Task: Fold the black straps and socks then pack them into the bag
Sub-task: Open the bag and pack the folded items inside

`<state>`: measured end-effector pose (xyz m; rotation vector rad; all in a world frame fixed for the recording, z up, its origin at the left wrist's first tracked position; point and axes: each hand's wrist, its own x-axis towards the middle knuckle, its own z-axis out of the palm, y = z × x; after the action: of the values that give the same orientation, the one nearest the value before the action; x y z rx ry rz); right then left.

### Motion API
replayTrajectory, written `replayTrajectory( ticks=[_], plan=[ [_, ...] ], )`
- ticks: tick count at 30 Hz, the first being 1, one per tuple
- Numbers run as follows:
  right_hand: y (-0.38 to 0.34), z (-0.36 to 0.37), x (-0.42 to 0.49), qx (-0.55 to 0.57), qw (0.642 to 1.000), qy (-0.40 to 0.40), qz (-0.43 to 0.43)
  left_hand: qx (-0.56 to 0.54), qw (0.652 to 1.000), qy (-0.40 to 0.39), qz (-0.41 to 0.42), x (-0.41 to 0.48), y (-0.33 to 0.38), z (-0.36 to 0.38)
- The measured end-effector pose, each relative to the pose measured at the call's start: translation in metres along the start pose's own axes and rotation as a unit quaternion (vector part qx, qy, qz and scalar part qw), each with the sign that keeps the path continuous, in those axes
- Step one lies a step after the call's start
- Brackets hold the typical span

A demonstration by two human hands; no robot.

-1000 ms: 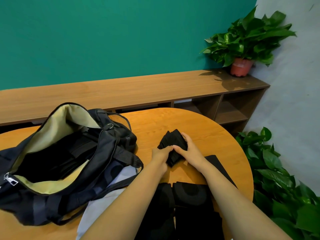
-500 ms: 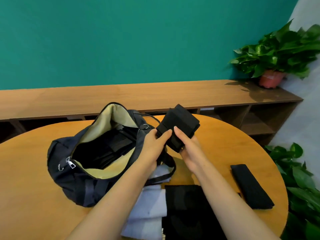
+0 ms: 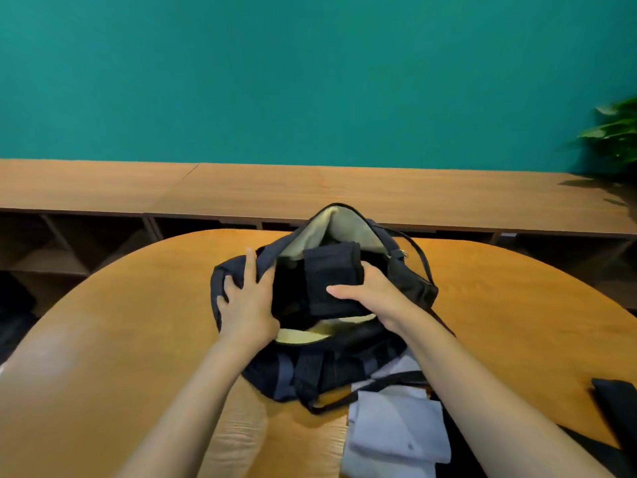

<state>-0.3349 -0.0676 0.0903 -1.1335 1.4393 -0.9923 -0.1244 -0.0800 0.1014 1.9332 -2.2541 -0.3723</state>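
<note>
L hand [image 3: 246, 305] flat on bag [image 3: 344, 365] rim, R hand [image 3: 377, 294] grips folded straps [image 3: 331, 274] in bag mouth.

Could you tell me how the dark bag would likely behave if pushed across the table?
Probably floppy: the bag slumps, and the left hand steadies its rim. It would likely crumple and drag, its strap trailing on the table.

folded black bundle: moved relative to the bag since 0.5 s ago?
Yes. Against the bag, the folded black bundle went left and down: from above the bag's right rim into its open mouth, with the right hand gripping it.
</note>
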Motion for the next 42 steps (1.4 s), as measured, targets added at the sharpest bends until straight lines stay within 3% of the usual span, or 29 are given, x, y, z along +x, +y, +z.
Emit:
replayTrajectory(
  ticks=[3,6,9,11,16,18,21,25,27,31,34,42],
  plan=[
    [0.008,0.005,0.007,-0.147,0.988,-0.025,0.037,-0.078,0.995,-0.001,0.054,0.002,-0.004,-0.012],
    [-0.001,0.01,0.006,-0.254,0.958,-0.116,0.066,-0.114,0.989,-0.013,0.096,0.006,-0.004,-0.026],
    [-0.003,0.016,0.008,-0.246,0.932,-0.245,0.105,-0.121,0.986,-0.013,0.118,0.006,-0.002,-0.037],
    [0.005,0.029,0.01,-0.263,0.918,-0.273,0.117,-0.122,0.985,-0.011,0.125,0.003,-0.002,-0.041],
    [0.017,0.056,0.012,-0.507,0.834,-0.21,0.055,0.0,0.988,-0.049,0.145,-0.008,-0.003,-0.031],
    [0.009,0.039,0.003,-0.521,0.841,-0.146,-0.002,0.058,0.981,-0.001,0.188,-0.016,-0.002,-0.027],
    [0.012,-0.006,-0.017,-0.521,0.837,-0.016,-0.168,0.08,0.91,0.145,0.38,-0.019,-0.001,-0.019],
    [0.037,-0.05,-0.044,-0.603,0.757,0.03,-0.247,0.125,0.847,0.099,0.507,0.0,0.007,0.013],
    [0.048,-0.056,-0.052,-0.622,0.74,0.018,-0.255,0.162,0.847,0.019,0.506,0.006,0.013,0.034],
    [0.064,-0.055,-0.052,-0.658,0.708,0.007,-0.258,0.124,0.873,-0.117,0.458,0.012,0.006,0.059],
    [0.082,-0.057,-0.048,-0.689,0.684,0.024,-0.238,0.074,0.881,-0.099,0.456,0.012,-0.007,0.064],
    [0.101,-0.054,-0.037,-0.689,0.696,0.091,-0.181,0.089,0.895,-0.03,0.436,0.007,-0.033,0.062]
  ],
)
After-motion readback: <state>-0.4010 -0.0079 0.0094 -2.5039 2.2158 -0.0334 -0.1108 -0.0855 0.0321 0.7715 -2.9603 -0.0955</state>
